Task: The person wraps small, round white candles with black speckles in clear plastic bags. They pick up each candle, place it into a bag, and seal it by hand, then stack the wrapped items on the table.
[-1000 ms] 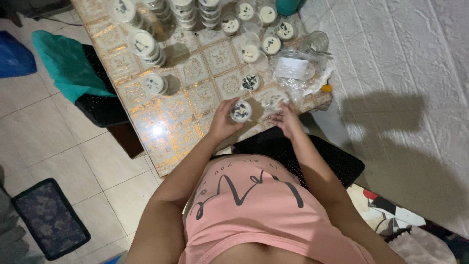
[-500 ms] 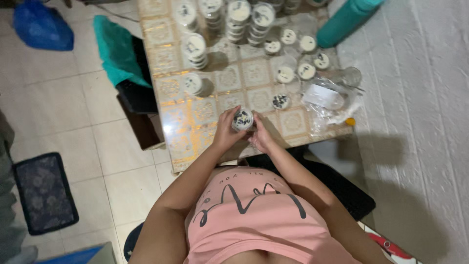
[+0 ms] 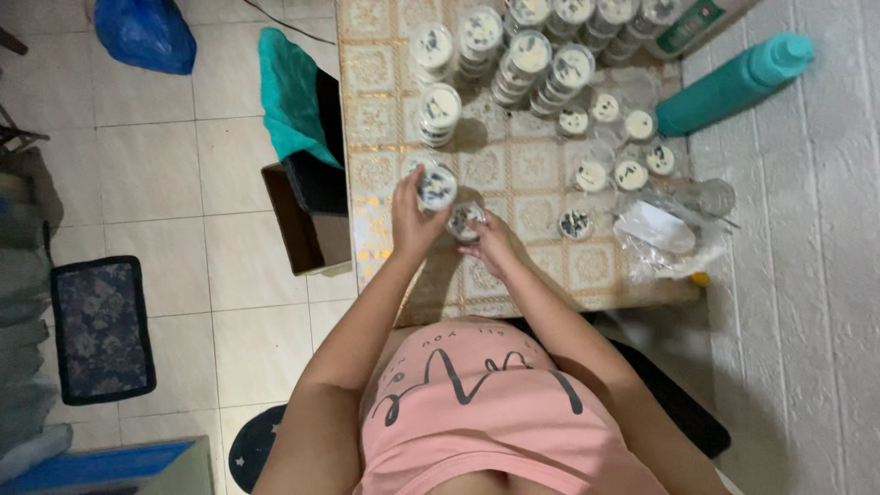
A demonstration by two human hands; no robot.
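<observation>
A small round clear cup [image 3: 437, 186] of white cream with dark crumbs on top sits in the left hand [image 3: 412, 218], raised just above the near left part of the table [image 3: 367, 119]. The fingers curl around its side, closed on it, with the top facing the camera. Just beside it, lower and to the right, the right hand [image 3: 489, 244] holds a second small cup [image 3: 464, 220] of the same kind, fingers wrapped about its lower side; this one looks clear with dark specks, and its filling cannot be told. The two cups are close together but apart.

The table has a patterned top of cream and gold squares. Behind the hands stand stacks of cups [image 3: 532, 55] with white lids or cream tops, and one lower stack [image 3: 439, 112] stands nearest the left hand. To the right lie single open cups [image 3: 631, 174] and one with dark crumbs [image 3: 576, 223]. Beside them sits a crumpled clear plastic bag [image 3: 662, 234]. A teal bottle [image 3: 733, 84] lies at the table's far right edge against the white wall.
</observation>
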